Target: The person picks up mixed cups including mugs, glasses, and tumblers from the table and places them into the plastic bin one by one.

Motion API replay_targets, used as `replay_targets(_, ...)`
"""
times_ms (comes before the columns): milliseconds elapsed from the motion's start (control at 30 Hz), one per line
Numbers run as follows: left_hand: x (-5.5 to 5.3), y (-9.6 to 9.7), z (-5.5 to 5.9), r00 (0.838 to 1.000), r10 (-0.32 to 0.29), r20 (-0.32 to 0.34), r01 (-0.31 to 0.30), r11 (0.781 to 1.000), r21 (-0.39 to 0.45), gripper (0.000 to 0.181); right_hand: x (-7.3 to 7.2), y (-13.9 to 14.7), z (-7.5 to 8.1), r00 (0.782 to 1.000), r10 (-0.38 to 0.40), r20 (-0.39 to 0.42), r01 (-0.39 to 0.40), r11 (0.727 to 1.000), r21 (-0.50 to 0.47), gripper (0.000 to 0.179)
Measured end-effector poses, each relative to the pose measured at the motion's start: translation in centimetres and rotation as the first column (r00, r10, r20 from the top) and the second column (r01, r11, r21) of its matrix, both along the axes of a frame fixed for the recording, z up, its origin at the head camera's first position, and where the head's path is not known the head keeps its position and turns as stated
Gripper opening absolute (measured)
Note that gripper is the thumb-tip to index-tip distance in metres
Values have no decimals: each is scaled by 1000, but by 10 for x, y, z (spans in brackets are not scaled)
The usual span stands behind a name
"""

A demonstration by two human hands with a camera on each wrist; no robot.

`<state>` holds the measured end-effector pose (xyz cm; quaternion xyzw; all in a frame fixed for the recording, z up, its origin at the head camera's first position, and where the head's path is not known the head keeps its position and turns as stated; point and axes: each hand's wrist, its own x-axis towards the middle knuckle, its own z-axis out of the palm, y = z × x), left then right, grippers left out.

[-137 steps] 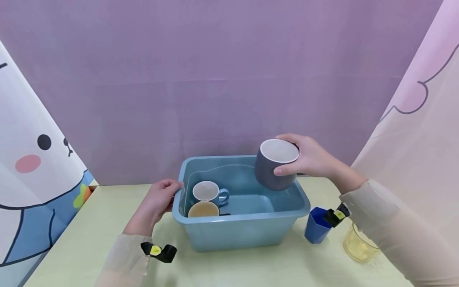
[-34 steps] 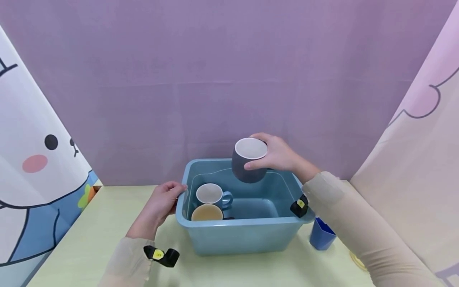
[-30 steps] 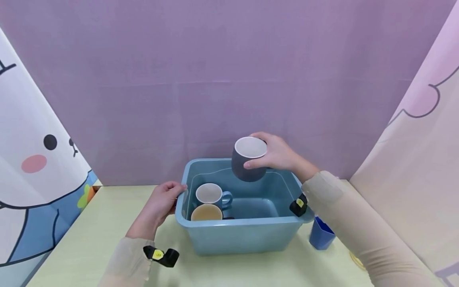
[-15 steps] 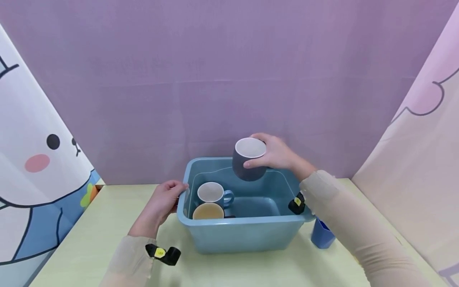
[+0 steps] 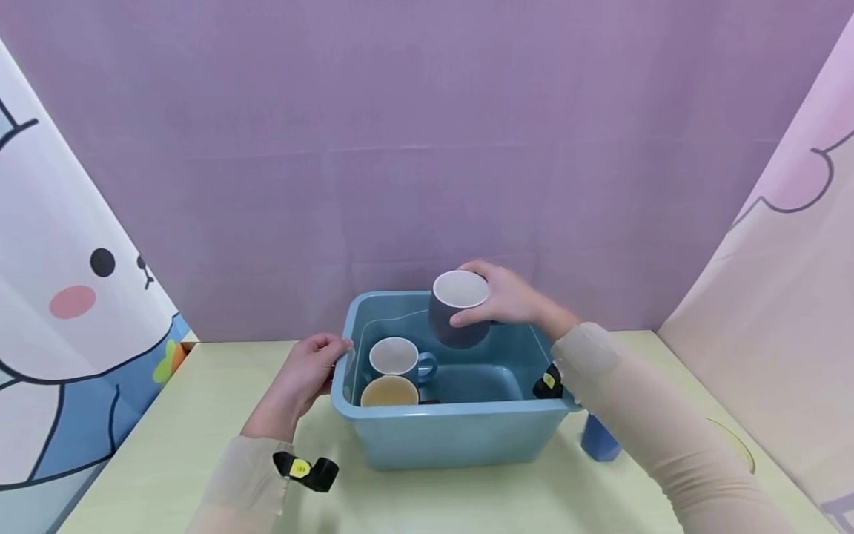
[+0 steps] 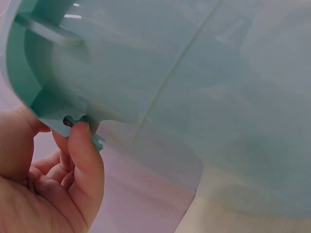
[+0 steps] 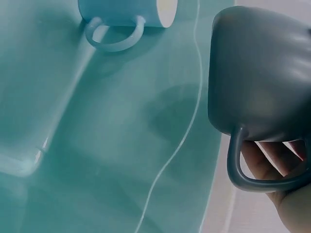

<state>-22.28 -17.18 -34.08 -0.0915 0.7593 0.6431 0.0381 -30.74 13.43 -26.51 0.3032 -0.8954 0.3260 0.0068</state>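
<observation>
My right hand (image 5: 510, 300) grips a dark grey mug (image 5: 457, 326) with a white inside, held upright over the back of a blue plastic tub (image 5: 460, 437). In the right wrist view the mug (image 7: 262, 73) shows its handle on the palm side, with fingers behind it. My left hand (image 5: 307, 374) pinches the tub's left rim; the left wrist view shows thumb and curled fingers (image 6: 87, 155) at the rim's underside. Inside the tub, at its left end, stand a blue mug (image 5: 395, 357) with a white inside and, in front of it, a mug with a cream inside (image 5: 390, 391).
To the tub's right, a blue cup (image 5: 599, 439) stands on the pale table (image 5: 200, 415), partly behind the right sleeve. The rim of a yellow clear glass (image 5: 739, 445) shows past that sleeve. A purple curtain (image 5: 427, 148) hangs close behind the tub.
Since the earliest frame, the right hand has carried the grey mug leftward over the tub; in the last half second it has come slightly lower. The left hand keeps its hold on the rim.
</observation>
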Motion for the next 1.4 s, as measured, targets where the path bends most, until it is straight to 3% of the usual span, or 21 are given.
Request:
replay_targets(933,2,1,0,1000,11,-4,-11,1000,1,32,0,-7,-25,994,5,111,-7,1000,19,86)
replay_targets(1400,3,0,-1,1000,-4,-13,5,999,44,31,-1,-13,-33,990,-20,142,4,994,110,87)
